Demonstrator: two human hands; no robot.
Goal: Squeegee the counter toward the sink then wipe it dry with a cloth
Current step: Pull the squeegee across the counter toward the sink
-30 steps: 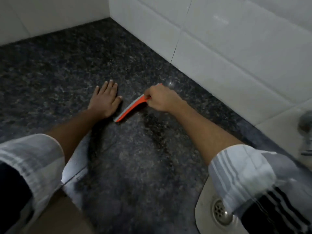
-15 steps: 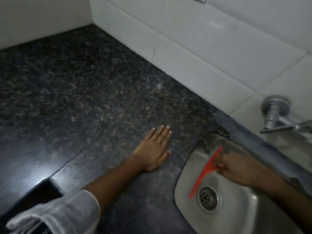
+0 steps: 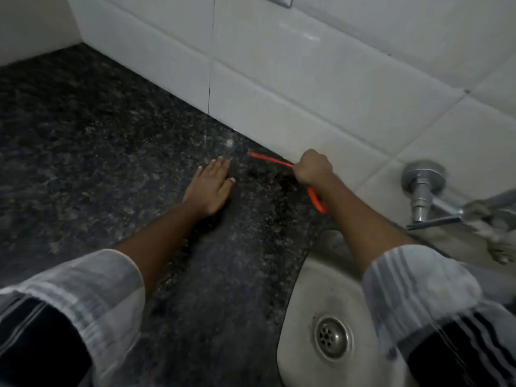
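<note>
While the left hand point(image 3: 210, 188) lies flat, palm down w/ fingers spread, on the dark speckled counter point(image 3: 92, 152), the right hand point(image 3: 312, 169) is fisted around the orange squeegee point(image 3: 269, 159). Blade end reaches leftward over the counter at the foot of the white tiled wall point(image 3: 321, 88); handle end curves out below the fist. Steel sink point(image 3: 324, 297) w/ drain point(image 3: 332, 337) sits lower right; tap point(image 3: 423, 188) at right edge.
</note>
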